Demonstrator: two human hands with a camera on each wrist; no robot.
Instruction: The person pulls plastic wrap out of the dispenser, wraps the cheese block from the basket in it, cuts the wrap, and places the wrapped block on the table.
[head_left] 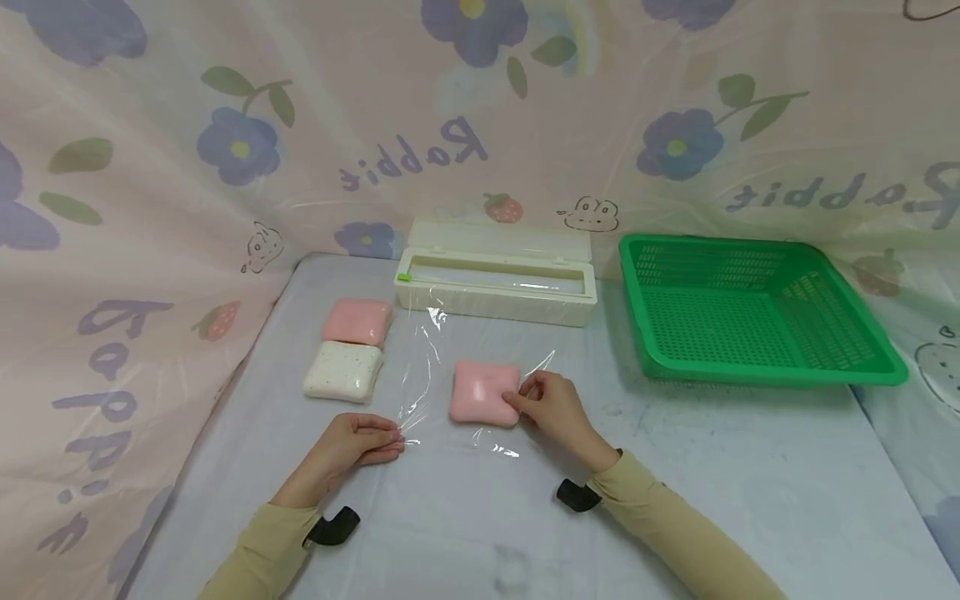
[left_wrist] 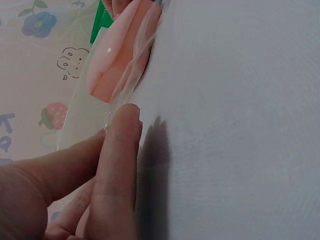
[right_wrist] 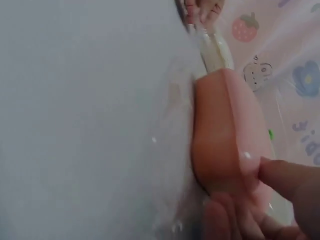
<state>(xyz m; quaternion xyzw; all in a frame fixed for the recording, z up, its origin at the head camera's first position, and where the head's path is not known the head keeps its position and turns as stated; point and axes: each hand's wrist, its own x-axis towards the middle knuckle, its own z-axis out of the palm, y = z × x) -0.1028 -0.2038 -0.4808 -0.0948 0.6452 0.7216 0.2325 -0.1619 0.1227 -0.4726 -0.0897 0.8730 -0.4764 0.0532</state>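
Note:
A square, puffy bun with a glossy pink top (head_left: 483, 392) and orange-brown sides (right_wrist: 215, 127) rests on a sheet of clear cling film (head_left: 423, 375) on the table. My right hand (head_left: 557, 414) holds it by its right edge, thumb on the pink top and fingers (right_wrist: 232, 217) low at the side. To the left, my left hand (head_left: 350, 450) pinches the front left corner of the film between thumb and fingertips (left_wrist: 122, 120). From there the film stretches, creased, toward the bun in the left wrist view.
Behind the bun stands a white cling film box (head_left: 495, 304), lid up, with a green slider (head_left: 403, 277). Another pink bun (head_left: 357, 322) and a speckled white bun (head_left: 343, 372) lie at the left. A green plastic basket (head_left: 757, 375) sits at the back right.

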